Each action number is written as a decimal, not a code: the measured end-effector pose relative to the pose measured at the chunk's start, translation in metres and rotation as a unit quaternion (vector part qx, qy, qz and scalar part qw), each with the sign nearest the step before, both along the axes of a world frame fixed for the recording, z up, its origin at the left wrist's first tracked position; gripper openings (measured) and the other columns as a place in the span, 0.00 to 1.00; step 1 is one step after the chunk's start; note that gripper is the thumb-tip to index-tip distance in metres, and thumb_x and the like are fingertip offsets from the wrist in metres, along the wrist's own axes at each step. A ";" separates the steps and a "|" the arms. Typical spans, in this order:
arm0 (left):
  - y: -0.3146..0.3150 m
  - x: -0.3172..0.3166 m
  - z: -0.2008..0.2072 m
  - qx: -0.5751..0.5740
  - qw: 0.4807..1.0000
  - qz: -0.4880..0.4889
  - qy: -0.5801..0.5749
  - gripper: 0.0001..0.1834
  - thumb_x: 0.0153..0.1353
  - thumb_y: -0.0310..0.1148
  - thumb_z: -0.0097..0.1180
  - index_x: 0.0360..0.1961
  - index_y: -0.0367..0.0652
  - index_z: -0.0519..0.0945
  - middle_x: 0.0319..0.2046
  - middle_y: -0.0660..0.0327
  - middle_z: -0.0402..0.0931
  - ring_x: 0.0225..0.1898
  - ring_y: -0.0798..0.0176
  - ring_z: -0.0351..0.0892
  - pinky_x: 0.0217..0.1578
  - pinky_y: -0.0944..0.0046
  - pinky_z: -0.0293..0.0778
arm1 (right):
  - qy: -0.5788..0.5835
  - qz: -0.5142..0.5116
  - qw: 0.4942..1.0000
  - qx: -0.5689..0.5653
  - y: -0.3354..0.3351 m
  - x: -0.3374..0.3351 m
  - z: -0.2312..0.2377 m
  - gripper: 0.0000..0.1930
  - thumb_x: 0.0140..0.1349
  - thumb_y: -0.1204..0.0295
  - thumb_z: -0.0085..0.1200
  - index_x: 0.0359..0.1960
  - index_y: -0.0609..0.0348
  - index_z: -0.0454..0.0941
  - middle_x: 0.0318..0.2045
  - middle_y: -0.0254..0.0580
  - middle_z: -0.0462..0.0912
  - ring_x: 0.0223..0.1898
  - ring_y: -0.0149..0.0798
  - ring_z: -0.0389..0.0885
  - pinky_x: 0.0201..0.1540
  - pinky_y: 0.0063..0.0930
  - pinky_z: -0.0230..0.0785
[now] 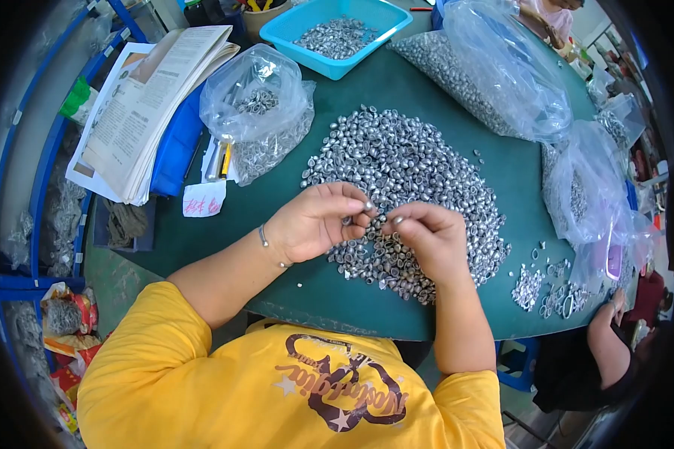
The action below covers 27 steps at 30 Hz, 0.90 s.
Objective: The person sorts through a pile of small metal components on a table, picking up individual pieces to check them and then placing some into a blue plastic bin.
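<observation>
I see the green surface (pixel 322 301) carrying a big loose heap (pixel 397 161) of silver metal pcs; going by that, I'd judge lots left. Well-filled clear bag (pixel 494 71) beyond heap, to its right; part-filled blue bin (pixel 337 73) beyond heap too. Done vs. not done there: can't tell. L hand (pixel 314 224) and R hand (pixel 436 238), over heap's near half, each pinch approx. one pc: silver bit (pixel 368 206) L, dome-like bit (pixel 398 220) R.

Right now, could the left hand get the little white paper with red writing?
Probably yes: only green tabletop seems to lie between the left hand and the white paper. It's pinching a small metal piece, though, so it might need to set that down first.
</observation>
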<state>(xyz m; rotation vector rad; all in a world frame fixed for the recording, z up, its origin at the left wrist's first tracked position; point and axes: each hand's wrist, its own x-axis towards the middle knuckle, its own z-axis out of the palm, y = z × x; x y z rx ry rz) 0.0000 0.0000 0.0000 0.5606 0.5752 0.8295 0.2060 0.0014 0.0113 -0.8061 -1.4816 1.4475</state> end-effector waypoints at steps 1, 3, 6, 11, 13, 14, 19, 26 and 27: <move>0.000 0.000 0.005 -0.031 0.998 0.019 -0.056 0.12 0.54 0.34 0.50 0.36 0.39 0.74 0.34 0.57 0.72 0.34 0.65 0.72 0.32 0.68 0.70 | 0.101 0.011 0.983 -0.154 0.000 0.000 0.002 0.08 0.57 0.76 0.50 0.37 0.66 0.75 0.26 0.44 0.79 0.18 0.22 0.66 0.20 0.13 0.58; 0.002 -0.003 0.013 -0.061 0.991 0.040 -0.111 0.09 0.54 0.31 0.45 0.32 0.38 0.73 0.31 0.57 0.70 0.28 0.67 0.70 0.25 0.74 0.67 | 0.238 0.039 0.946 -0.217 0.002 0.002 -0.001 0.08 0.59 0.75 0.47 0.36 0.68 0.74 0.26 0.45 0.78 0.16 0.22 0.60 0.18 0.13 0.53; 0.008 -0.012 0.020 -0.019 0.997 0.037 -0.067 0.07 0.54 0.28 0.45 0.31 0.38 0.73 0.24 0.62 0.67 0.21 0.73 0.62 0.19 0.76 0.61 | 0.300 0.024 0.925 -0.234 0.006 0.008 -0.002 0.09 0.59 0.74 0.46 0.37 0.68 0.73 0.27 0.47 0.77 0.17 0.22 0.60 0.18 0.12 0.53; -0.005 -0.009 0.033 0.387 0.790 0.027 0.474 0.04 0.45 0.25 0.60 0.24 0.41 0.78 0.17 0.66 0.66 0.19 0.73 0.63 0.21 0.72 0.60 | 0.335 0.054 0.894 -0.294 0.005 0.007 0.011 0.07 0.53 0.77 0.48 0.33 0.67 0.74 0.26 0.43 0.76 0.19 0.26 0.67 0.19 0.13 0.58; -0.009 -0.009 0.024 0.505 0.700 -0.016 0.505 0.05 0.43 0.26 0.60 0.25 0.42 0.79 0.18 0.63 0.66 0.20 0.67 0.66 0.21 0.69 0.63 | -0.039 -0.028 0.985 -0.168 0.002 0.007 0.010 0.05 0.51 0.77 0.52 0.29 0.65 0.76 0.23 0.37 0.77 0.20 0.27 0.70 0.20 0.15 0.60; -0.013 -0.006 0.020 0.512 0.686 -0.032 0.515 0.06 0.43 0.27 0.61 0.26 0.43 0.79 0.19 0.60 0.67 0.22 0.60 0.69 0.24 0.64 0.66 | -0.201 -0.028 0.979 -0.015 -0.003 0.001 0.010 0.03 0.49 0.77 0.55 0.27 0.61 0.78 0.20 0.34 0.76 0.20 0.27 0.71 0.21 0.16 0.61; -0.016 -0.003 0.010 0.516 0.654 -0.047 0.551 0.06 0.44 0.28 0.59 0.26 0.42 0.79 0.22 0.58 0.69 0.27 0.55 0.71 0.28 0.62 0.68 | -0.423 -0.036 0.858 0.288 -0.015 -0.016 0.007 0.03 0.45 0.77 0.54 0.24 0.58 0.77 0.19 0.40 0.72 0.23 0.43 0.74 0.25 0.33 0.68; -0.008 0.002 0.009 0.376 0.817 0.001 0.438 0.03 0.50 0.25 0.56 0.27 0.39 0.76 0.21 0.64 0.68 0.23 0.69 0.69 0.25 0.70 0.67 | -0.483 -0.042 0.805 0.343 -0.020 -0.018 0.008 0.07 0.36 0.80 0.52 0.21 0.57 0.75 0.19 0.38 0.70 0.24 0.41 0.73 0.25 0.31 0.67; -0.006 0.002 0.011 0.379 0.815 0.001 0.438 0.03 0.50 0.25 0.56 0.27 0.39 0.76 0.21 0.64 0.68 0.23 0.69 0.69 0.25 0.70 0.67 | -0.487 -0.037 0.796 0.358 -0.019 -0.018 0.007 0.05 0.36 0.79 0.51 0.19 0.57 0.73 0.18 0.38 0.69 0.24 0.40 0.73 0.24 0.30 0.67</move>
